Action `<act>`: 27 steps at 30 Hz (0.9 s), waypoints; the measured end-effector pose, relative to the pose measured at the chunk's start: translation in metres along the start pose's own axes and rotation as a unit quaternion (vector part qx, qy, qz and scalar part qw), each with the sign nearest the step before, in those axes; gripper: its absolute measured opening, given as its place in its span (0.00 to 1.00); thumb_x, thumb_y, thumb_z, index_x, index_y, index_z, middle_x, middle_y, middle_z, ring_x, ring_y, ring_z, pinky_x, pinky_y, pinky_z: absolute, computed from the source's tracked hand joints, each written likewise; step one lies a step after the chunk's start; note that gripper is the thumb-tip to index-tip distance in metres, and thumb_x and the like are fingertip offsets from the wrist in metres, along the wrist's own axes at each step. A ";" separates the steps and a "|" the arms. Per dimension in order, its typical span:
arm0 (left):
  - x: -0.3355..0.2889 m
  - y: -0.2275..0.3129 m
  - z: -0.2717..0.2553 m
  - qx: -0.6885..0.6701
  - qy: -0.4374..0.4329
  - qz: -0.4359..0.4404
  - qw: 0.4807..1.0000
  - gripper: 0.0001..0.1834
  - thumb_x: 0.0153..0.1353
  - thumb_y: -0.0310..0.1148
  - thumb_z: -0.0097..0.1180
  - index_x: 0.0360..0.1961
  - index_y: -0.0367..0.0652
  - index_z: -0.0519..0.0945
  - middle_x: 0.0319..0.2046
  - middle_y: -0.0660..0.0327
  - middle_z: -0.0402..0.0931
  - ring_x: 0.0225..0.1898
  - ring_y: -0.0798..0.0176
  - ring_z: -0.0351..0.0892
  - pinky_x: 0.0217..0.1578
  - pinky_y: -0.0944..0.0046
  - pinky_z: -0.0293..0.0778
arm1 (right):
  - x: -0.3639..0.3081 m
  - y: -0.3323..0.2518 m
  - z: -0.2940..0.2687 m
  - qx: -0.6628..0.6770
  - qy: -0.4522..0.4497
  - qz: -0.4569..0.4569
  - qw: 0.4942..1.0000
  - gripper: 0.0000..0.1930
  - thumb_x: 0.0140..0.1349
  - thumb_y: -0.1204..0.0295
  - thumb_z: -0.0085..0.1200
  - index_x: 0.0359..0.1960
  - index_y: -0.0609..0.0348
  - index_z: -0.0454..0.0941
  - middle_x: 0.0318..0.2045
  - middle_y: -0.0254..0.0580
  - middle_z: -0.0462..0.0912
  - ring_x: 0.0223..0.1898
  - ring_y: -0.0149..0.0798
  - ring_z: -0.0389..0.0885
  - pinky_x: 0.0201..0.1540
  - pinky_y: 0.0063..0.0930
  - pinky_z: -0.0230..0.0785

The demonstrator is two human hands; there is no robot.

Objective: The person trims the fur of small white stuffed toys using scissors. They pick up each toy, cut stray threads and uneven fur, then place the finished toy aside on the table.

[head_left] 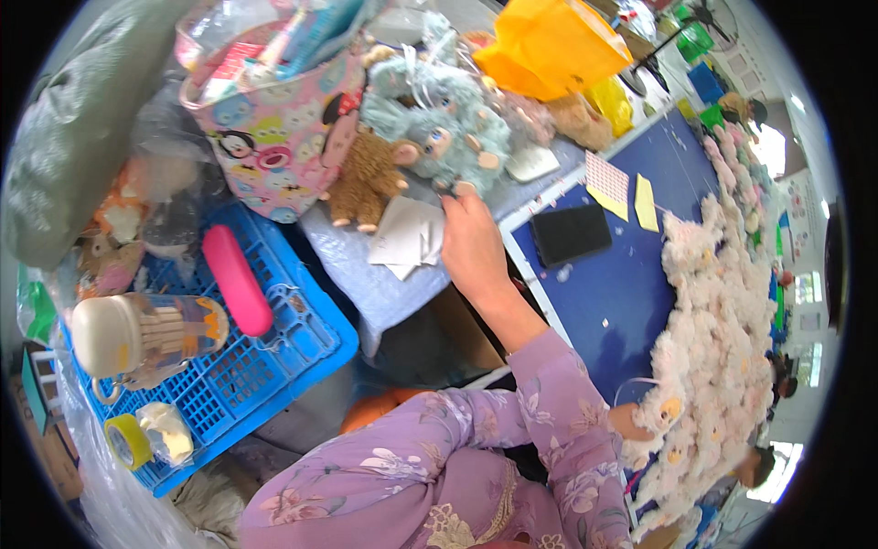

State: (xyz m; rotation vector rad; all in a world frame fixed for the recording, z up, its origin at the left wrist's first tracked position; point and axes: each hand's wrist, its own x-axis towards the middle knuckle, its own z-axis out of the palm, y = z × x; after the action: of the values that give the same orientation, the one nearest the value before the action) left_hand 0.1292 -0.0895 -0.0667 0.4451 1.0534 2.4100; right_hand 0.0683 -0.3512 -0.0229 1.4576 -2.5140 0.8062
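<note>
head view: right hand [473, 245] fingers pinched on grey-blue plush toy [437, 128]; left hand out of view.

A fluffy pale blue-grey plush toy with a peach face and paws [437, 128] is seen at upper centre of the frame, lying tilted among other plush on a light cloth; its lower edge is touched by fingertips; a brown plush toy [366, 178] lies just left.

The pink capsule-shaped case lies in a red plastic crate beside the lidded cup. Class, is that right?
Not quite. The head view shows the pink capsule-shaped case lying in a blue plastic crate, not a red one. It does lie beside the lidded cup.
</note>
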 end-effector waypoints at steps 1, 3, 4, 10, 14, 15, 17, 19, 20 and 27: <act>0.000 0.000 0.001 0.004 0.003 0.000 1.000 0.19 0.56 0.41 0.65 0.43 0.40 0.81 0.37 0.62 0.82 0.39 0.69 0.77 0.43 0.64 0.73 | 0.000 -0.001 0.002 0.012 0.002 0.004 1.000 0.11 0.57 0.81 0.48 0.42 0.69 0.77 0.38 0.54 0.75 0.42 0.54 0.74 0.45 0.43 0.68; 0.004 -0.001 0.003 0.013 0.005 0.002 1.000 0.19 0.56 0.41 0.65 0.43 0.40 0.81 0.37 0.62 0.82 0.39 0.69 0.77 0.43 0.64 0.73 | 0.000 0.002 0.012 0.015 0.029 -0.011 0.999 0.12 0.55 0.82 0.49 0.42 0.68 0.77 0.38 0.51 0.75 0.42 0.53 0.73 0.46 0.42 0.68; 0.005 -0.001 0.007 0.016 0.002 0.002 1.000 0.19 0.56 0.41 0.65 0.43 0.40 0.81 0.37 0.62 0.82 0.39 0.69 0.77 0.43 0.64 0.73 | 0.002 0.004 0.015 0.014 0.042 -0.025 0.999 0.13 0.55 0.82 0.50 0.43 0.68 0.77 0.39 0.51 0.75 0.43 0.53 0.73 0.47 0.42 0.68; 0.020 0.009 0.031 0.030 -0.027 0.012 0.999 0.18 0.56 0.41 0.64 0.43 0.39 0.81 0.36 0.61 0.82 0.38 0.69 0.77 0.43 0.64 0.73 | -0.009 -0.009 -0.011 0.063 0.085 -0.038 0.994 0.15 0.52 0.81 0.54 0.44 0.67 0.74 0.43 0.51 0.75 0.47 0.54 0.72 0.52 0.41 0.66; 0.031 0.023 0.047 0.037 -0.038 0.034 0.998 0.18 0.57 0.41 0.63 0.43 0.39 0.81 0.36 0.61 0.82 0.38 0.69 0.77 0.43 0.64 0.73 | -0.039 -0.017 -0.074 0.071 0.090 -0.042 0.993 0.16 0.51 0.81 0.57 0.43 0.66 0.74 0.43 0.51 0.75 0.48 0.53 0.73 0.52 0.41 0.67; 0.033 0.026 0.047 0.041 -0.035 0.043 0.998 0.18 0.57 0.41 0.63 0.43 0.39 0.81 0.36 0.61 0.82 0.38 0.69 0.77 0.42 0.64 0.73 | -0.049 -0.019 -0.092 0.069 0.087 -0.039 0.993 0.16 0.51 0.81 0.58 0.43 0.65 0.74 0.43 0.50 0.76 0.47 0.53 0.73 0.51 0.40 0.67; 0.033 0.028 0.043 0.046 -0.030 0.042 0.998 0.18 0.57 0.41 0.63 0.43 0.39 0.81 0.36 0.61 0.82 0.38 0.69 0.77 0.42 0.64 0.73 | -0.075 -0.014 -0.131 0.090 0.066 -0.020 0.994 0.14 0.50 0.82 0.57 0.41 0.64 0.76 0.43 0.51 0.77 0.45 0.52 0.76 0.50 0.37 0.69; 0.029 0.031 0.044 0.056 -0.028 0.043 0.997 0.18 0.57 0.40 0.62 0.42 0.39 0.81 0.36 0.61 0.82 0.38 0.69 0.77 0.42 0.64 0.73 | -0.108 -0.022 -0.181 0.069 0.065 0.032 0.995 0.11 0.51 0.83 0.55 0.38 0.63 0.77 0.41 0.50 0.79 0.43 0.51 0.78 0.49 0.34 0.70; 0.028 0.034 0.044 0.061 -0.024 0.046 0.997 0.18 0.57 0.40 0.62 0.42 0.38 0.81 0.36 0.60 0.82 0.38 0.69 0.77 0.42 0.64 0.73 | -0.128 -0.022 -0.203 0.050 0.091 0.055 0.993 0.11 0.52 0.83 0.53 0.38 0.64 0.77 0.41 0.49 0.79 0.43 0.48 0.78 0.49 0.33 0.69; 0.047 0.005 0.054 0.042 -0.021 0.121 0.992 0.18 0.59 0.39 0.62 0.45 0.38 0.80 0.37 0.59 0.82 0.39 0.68 0.77 0.43 0.64 0.74 | -0.322 0.021 -0.308 -0.087 0.490 0.370 0.785 0.11 0.67 0.71 0.47 0.44 0.63 0.77 0.46 0.41 0.77 0.46 0.35 0.75 0.46 0.26 0.67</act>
State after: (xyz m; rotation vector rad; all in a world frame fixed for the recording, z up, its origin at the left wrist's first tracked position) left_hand 0.1134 -0.0346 -0.0226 0.6859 1.1433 2.5585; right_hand 0.1728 0.0598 0.1139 -0.1653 -2.0823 1.0039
